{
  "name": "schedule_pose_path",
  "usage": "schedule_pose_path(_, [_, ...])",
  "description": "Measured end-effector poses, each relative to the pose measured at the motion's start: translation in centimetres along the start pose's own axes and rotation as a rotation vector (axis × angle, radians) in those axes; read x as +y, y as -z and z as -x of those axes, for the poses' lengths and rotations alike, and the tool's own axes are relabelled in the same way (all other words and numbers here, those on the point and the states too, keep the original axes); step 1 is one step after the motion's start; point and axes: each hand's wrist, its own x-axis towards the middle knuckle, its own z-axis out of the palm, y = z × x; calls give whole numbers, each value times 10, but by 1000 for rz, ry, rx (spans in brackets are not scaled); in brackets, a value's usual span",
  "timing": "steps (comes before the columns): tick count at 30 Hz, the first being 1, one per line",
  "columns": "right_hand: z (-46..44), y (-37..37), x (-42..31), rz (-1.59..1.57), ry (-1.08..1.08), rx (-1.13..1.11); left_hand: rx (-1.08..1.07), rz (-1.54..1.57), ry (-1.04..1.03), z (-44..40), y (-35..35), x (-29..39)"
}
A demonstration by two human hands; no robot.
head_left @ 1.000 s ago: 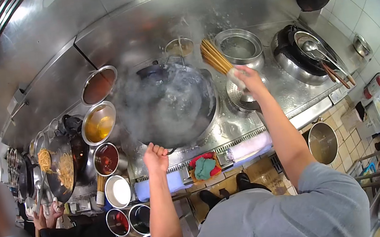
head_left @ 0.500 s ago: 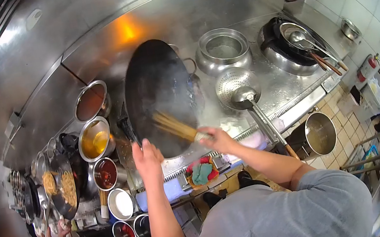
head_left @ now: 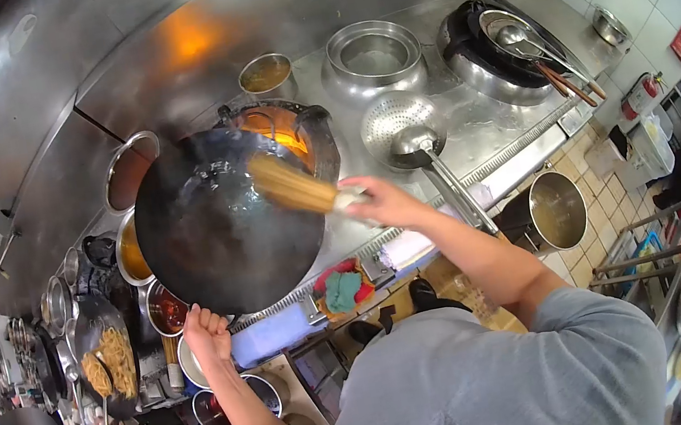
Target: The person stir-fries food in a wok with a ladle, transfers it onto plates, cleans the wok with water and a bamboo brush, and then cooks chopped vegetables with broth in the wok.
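Note:
A large black wok (head_left: 192, 237) hangs tilted off its burner, with a little liquid shining near its far edge. At its near left rim my left hand (head_left: 208, 334) is closed around the handle, most of which the fingers hide. My right hand (head_left: 380, 203) grips a bamboo wok brush (head_left: 296, 186) by its pale bound end. The brush's bristles reach over the wok's right side and are blurred by motion. Orange flame glows in the uncovered burner (head_left: 319, 139) behind the wok.
Right of the burner are a metal pot (head_left: 374, 63), a perforated strainer (head_left: 381, 129) and a ladle (head_left: 414, 140). Sauce containers (head_left: 165, 307) line the left. Coloured cloths (head_left: 343, 291) lie at the front edge. A co-worker at lower left handles a wok of noodles (head_left: 117, 358).
The wok has swung left and toward me, uncovering the lit burner and a small pot behind. My left hand moved left and down with it. The brush now points at the wok's right side.

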Motion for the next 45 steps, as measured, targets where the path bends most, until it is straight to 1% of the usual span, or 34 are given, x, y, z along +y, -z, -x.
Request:
schedule_pose_path(2, [40, 29, -1, 318, 258, 265, 90, 211, 92, -4, 17, -14])
schedule_pose_path(4, [78, 56, 10, 488, 162, 287, 130, 266, 87, 1, 20, -43])
schedule_pose_path(5, [96, 70, 3, 579, 73, 241, 177, 300, 97, 8, 9, -55])
schedule_pose_path(6, [106, 81, -4, 671, -14, 195, 176, 460, 128, 12, -7, -63])
schedule_pose_path(7, [103, 85, -3, 672, -4, 186, 158, 477, 124, 8, -15, -76])
schedule_pose_path(9, [97, 86, 4, 817, -259, -35, 120, 556, 115, -4, -45, -93])
schedule_pose_path(10, [88, 81, 19, 820, -252, -44, 125, 601, 115, -16, -58, -105])
schedule_pose_path(12, [65, 64, 54, 990, -170, -46, 77, 658, 76, -44, -74, -128])
schedule_pose_path(13, [60, 53, 55, 905, -218, -77, 80, 660, 51, -54, -80, -139])
schedule_pose_path(14, [68, 52, 62, 912, -207, -78, 78, 668, 41, -56, -85, -149])
schedule_pose_path(16, [97, 52, 81, 720, 181, 239, 138, 687, 70, -63, -102, -158])
schedule_pose_path(18, [140, 67, 62, 688, 103, 447, 156, 691, 60, -64, -110, -160])
schedule_pose_path(20, [181, 92, 100, 899, -77, 637, 97, 759, 60, -66, -111, -165])
schedule_pose_path(22, [213, 105, 133, 862, -432, 622, 114, 775, 59, -69, -110, -171])
schedule_pose_path(23, [220, 119, 184, 648, -430, 588, 112, 787, 75, -73, -108, -175])
schedule_pose_path(24, [213, 121, 185, 434, -425, 550, 108, 798, 93, -74, -110, -174])
schedule_pose_path(25, [212, 126, 186, 584, -348, 504, 157, 751, 111, -73, -109, -174])
schedule_pose_path(26, [202, 129, 170, 580, -356, 516, 70, 759, 146, -76, -97, -181])
schedule_pose_path(28, [184, 146, 144, 508, -308, 450, 115, 549, 221, -61, -97, -170])
schedule_pose_path(30, [163, 149, 83, -55, -388, 437, 264, 316, 176, -22, -103, -159])
schedule_pose_path(32, [120, 167, 90, -141, -238, 510, 223, 216, 118, 4, -72, -168])
schedule_pose_path(33, [88, 187, 97, 100, -232, 537, 168, 159, 71, 19, -50, -177])
schedule_pose_path(34, [47, 209, 118, 444, -72, 644, 118, 103, 24, 35, -29, -188])
schedule_pose_path(35, [14, 220, 103, 462, 5, 664, 167, 24, -5, 53, -15, -197])
schedule_pose_path(36, [-6, 217, 52, 436, -159, 650, 219, -56, -32, 72, -2, -207])
schedule_pose_path(37, [-56, 236, 87, 594, -41, 719, 234, -151, -63, 93, 8, -216])
schedule_pose_path(38, [-91, 243, 92, 722, -11, 764, 245, -245, -93, 112, 14, -226])
schedule_pose_path(39, [-108, 240, 71, 634, -136, 716, 261, -246, -95, 130, 23, -236])
schedule_pose_path(40, [-122, 237, 48, 545, -262, 668, 346, -256, -55, 146, 31, -246])
schedule_pose_path(41, [-145, 245, 50, 269, -309, 511, 428, -264, -15, 157, 33, -251])
schedule_pose_path(42, [-164, 253, 53, -3, -351, 350, 436, -263, -16, 163, 34, -256])
schedule_pose_path(43, [-173, 261, 50, 0, -350, 344, 467, -239, 24, 168, 34, -260])
schedule_pose_path(44, [-180, 268, 44, -772, -379, 290, 497, -211, 60, 169, 34, -263])
schedule_pose_path(45, [-185, 271, 40, -1540, -377, 193, 435, -297, 13, 162, 35, -266])
